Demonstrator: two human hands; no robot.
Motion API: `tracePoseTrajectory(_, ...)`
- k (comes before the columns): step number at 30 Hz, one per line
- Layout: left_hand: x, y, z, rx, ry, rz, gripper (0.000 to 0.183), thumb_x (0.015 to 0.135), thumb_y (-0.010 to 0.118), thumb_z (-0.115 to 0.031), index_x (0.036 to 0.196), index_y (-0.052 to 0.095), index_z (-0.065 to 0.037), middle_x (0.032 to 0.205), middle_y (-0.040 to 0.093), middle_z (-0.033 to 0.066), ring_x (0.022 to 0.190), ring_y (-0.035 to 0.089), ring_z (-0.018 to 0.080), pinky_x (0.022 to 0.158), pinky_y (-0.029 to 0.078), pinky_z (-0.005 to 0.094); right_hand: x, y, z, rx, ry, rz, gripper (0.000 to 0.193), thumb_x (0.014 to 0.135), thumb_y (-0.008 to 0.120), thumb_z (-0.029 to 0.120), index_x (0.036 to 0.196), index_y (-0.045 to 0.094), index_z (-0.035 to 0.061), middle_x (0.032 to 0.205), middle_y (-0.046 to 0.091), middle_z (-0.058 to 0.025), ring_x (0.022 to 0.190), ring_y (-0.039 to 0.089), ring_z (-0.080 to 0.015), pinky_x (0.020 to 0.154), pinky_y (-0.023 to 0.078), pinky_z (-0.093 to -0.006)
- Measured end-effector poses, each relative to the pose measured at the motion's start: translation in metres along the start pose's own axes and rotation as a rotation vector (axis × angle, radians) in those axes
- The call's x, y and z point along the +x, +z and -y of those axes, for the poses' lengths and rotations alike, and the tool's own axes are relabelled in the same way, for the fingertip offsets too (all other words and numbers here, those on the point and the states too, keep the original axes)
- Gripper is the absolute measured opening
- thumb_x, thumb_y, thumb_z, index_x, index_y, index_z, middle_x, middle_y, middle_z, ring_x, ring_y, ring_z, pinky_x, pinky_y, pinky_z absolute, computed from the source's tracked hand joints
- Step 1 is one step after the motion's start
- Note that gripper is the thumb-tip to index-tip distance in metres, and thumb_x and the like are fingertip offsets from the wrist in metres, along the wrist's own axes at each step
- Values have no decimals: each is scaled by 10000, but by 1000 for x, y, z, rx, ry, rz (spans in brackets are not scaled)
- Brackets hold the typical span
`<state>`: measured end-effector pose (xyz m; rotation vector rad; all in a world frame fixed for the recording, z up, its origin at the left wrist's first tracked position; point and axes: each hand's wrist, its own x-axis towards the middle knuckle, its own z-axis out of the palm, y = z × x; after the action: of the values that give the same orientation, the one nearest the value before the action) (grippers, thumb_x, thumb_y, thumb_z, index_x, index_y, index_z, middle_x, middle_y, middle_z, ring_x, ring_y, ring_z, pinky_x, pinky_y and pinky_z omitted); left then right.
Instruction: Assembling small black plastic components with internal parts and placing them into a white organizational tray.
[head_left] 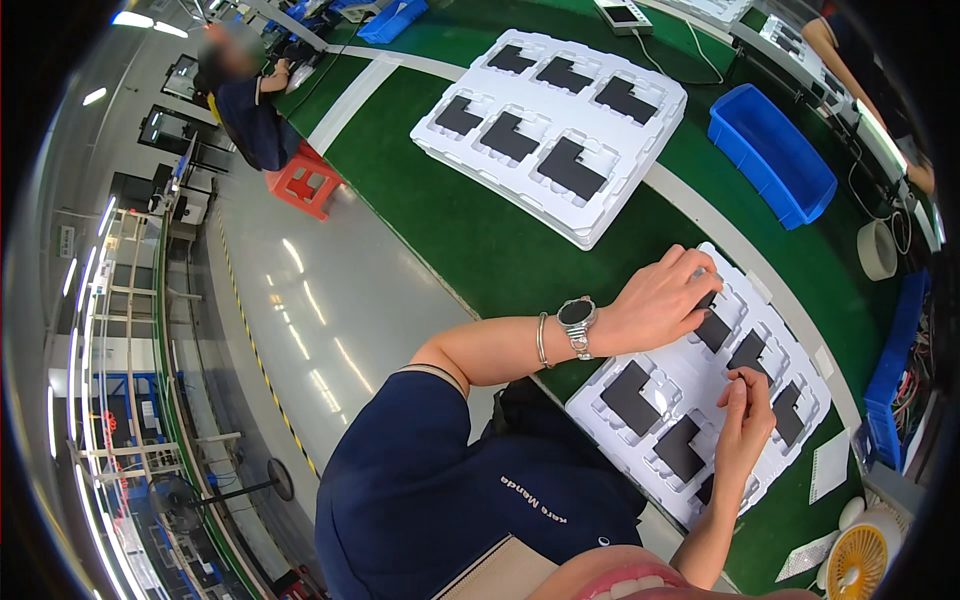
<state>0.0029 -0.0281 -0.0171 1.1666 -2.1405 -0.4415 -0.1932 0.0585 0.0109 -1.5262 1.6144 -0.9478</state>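
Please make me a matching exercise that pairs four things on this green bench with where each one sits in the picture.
Things:
1. far white tray
2. blue bin
3. roll of tape
4. near white tray

Places:
A. under both hands, the left hand at its far edge and the right hand over its dark L-shaped parts
B. right of the far tray, empty
C. near the bench's right edge, past the blue bin
D. top centre, untouched by any hand, with six dark parts

Pairs: 1-D, 2-B, 3-C, 4-A
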Motion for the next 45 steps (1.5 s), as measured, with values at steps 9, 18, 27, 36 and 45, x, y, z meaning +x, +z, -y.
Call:
tracePoseTrajectory(9, -9, 3, -13, -302, 102, 112, 165, 790, 640, -88, 938, 568, -101, 802, 613, -14, 830, 557, 185, 631, 480, 329, -1, 1, 3, -36, -44, 20, 169, 972, 495, 106, 937, 625, 5, 645, 509, -3, 580, 420, -58, 504, 292, -231)
tracePoseTrajectory(18, -10, 4, -17, -346, 110, 145, 110, 807, 644, -93, 900, 584, -95, 764, 626, -16, 737, 600, 161, 599, 476, 324, -2, 0, 5, -23, -54, 25, 173, 975, 501, 116, 944, 629, 5, 646, 508, -5, 578, 420, -58, 504, 290, -233)
tracePoseTrajectory(27, -13, -3, -22, -452, 17, 240, 108, 813, 630, -86, 915, 596, -88, 744, 612, 15, 668, 608, 162, 600, 475, 315, -3, 2, 3, -44, -115, 7, 137, 961, 521, 76, 950, 642, 14, 670, 550, -32, 546, 449, -80, 501, 338, -241)
tracePoseTrajectory(36, -13, -3, -25, -705, -117, 353, 122, 832, 640, -68, 947, 604, -51, 830, 665, 50, 729, 644, 144, 655, 497, 285, -9, 5, -2, -65, -91, -32, 147, 968, 521, 98, 970, 642, 14, 664, 534, -28, 576, 453, -78, 510, 339, -240)
tracePoseTrajectory(45, -6, -9, -11, -922, -306, 462, 96, 926, 539, -38, 1013, 577, -22, 910, 621, 18, 814, 609, 64, 713, 465, 210, 4, 0, 11, 49, -89, 53, 97, 936, 554, 68, 938, 642, 29, 673, 566, -35, 519, 402, -99, 484, 330, -256)
